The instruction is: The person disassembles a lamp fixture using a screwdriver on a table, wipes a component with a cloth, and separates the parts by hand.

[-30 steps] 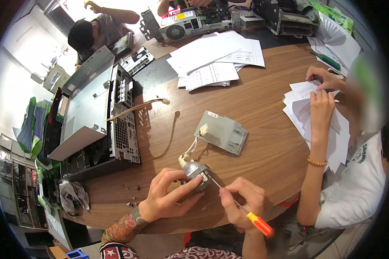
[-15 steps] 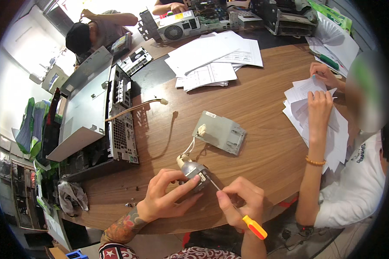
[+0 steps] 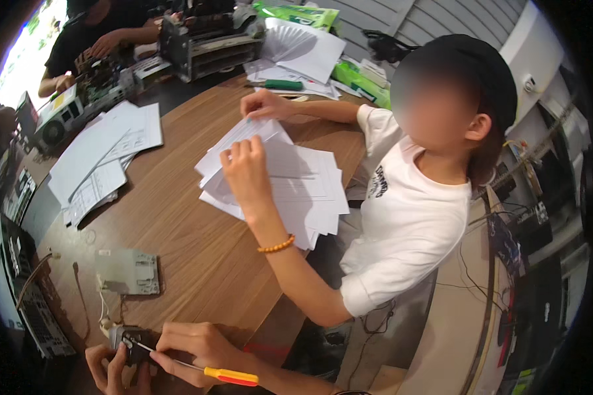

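At the bottom left, my left hand [image 3: 112, 368] grips a small metal lamp unit [image 3: 126, 334] with a cream fitting and white wires. My right hand [image 3: 194, 349], just right of it, is closed on a thin screwdriver with a yellow-and-red handle [image 3: 230, 376], its shaft reaching to the lamp unit. A grey metal plate [image 3: 128, 270] lies just above the lamp unit, with the wires rising toward it.
A co-worker in a white T-shirt [image 3: 408, 230] handles papers [image 3: 303, 184] at the right of the table [image 3: 178, 237]. Another paper pile [image 3: 102, 164] lies left. Opened computer cases [image 3: 29, 296] and a dark metal frame [image 3: 207, 46] sit around the edges; another person [image 3: 85, 46] works behind.
The view has swung up and to the right, so my hands now sit at the bottom left and the co-worker fills the right. Both hands keep their hold.
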Demonstrator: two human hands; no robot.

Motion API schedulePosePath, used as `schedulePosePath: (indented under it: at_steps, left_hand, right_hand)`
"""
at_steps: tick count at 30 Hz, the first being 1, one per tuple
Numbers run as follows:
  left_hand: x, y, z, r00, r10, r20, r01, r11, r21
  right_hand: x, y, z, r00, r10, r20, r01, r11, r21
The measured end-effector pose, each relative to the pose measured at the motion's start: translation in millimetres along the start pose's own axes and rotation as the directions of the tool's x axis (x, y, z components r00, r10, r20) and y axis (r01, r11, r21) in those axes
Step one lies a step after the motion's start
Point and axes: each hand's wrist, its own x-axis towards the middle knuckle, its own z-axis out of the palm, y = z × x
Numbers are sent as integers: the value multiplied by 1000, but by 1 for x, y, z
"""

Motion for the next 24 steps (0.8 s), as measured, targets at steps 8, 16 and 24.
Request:
schedulePosePath:
  at_steps: [8,16,24]
  left_hand:
    - [9,18,2,989,-139,59,139,990,-9]
    - [40,25,-2,961,-118,251,116,993,24]
    - [30,21,-7,983,-64,172,50,995,86]
  right_hand:
    - [-10,8,-6,999,44,19,-44,999,-10]
    - [-8,-2,-9,997,73,15,-73,997,-3]
    - [-5,4,-3,1000,-2,7,2,999,-34]
